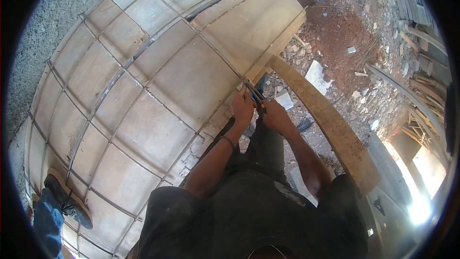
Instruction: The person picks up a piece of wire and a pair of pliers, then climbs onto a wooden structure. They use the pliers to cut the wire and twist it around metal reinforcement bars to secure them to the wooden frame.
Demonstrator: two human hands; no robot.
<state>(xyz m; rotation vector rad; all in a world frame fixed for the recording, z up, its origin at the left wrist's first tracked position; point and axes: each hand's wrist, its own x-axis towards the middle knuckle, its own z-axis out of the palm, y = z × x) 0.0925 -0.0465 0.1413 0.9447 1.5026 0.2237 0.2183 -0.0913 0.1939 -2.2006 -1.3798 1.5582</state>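
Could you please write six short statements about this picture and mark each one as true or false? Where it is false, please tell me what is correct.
1. The right hand holds a pincer-like tool. True.
2. The left hand wears a glove. False: the left hand is bare, with a dark band at its wrist.
3. Metal rods cross in a grid over pale panels. True.
4. The long board lies left of both hands. False: the long board is to their right.
5. A dark shoe shows at the picture's lower left. True.
6. The ground beyond the board is clean. False: broken pieces lie scattered there.
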